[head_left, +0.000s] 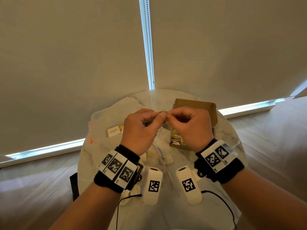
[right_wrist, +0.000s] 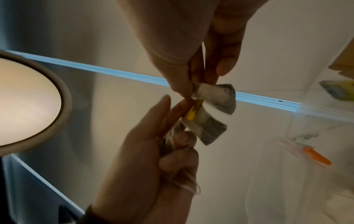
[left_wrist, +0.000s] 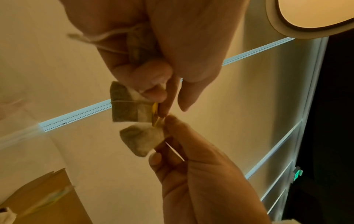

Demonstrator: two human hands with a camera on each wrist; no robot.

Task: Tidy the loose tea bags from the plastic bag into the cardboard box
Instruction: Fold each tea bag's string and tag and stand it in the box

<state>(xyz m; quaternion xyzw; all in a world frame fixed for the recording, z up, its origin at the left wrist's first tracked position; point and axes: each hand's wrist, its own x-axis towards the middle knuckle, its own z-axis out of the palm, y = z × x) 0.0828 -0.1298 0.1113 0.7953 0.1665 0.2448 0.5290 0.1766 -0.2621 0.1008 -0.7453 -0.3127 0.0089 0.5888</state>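
Observation:
Both hands are raised over the round marble table [head_left: 103, 156], fingertips meeting. My left hand [head_left: 158, 116] [left_wrist: 162, 97] [right_wrist: 184, 121] grips a small bunch of tea bags [left_wrist: 124, 109] [right_wrist: 210, 130] with a yellow tag [left_wrist: 155, 112] and loose string. My right hand [head_left: 172, 116] [right_wrist: 199, 78] [left_wrist: 172, 136] pinches one separate tea bag [right_wrist: 216, 97] [left_wrist: 141, 139] by its top edge, right beside the bunch. The open cardboard box [head_left: 196, 105] sits behind and under my right hand, with a row of tea bags [head_left: 177, 140] standing in it. The clear plastic bag [head_left: 99, 117] lies on the left of the table.
An orange zip slider [head_left: 91, 140] marks the plastic bag's edge. A white sachet [head_left: 114, 130] lies inside it. More loose tea bags [head_left: 167, 159] lie on the table below my wrists. Tea crumbs are scattered near the box. Window blinds hang just behind the table.

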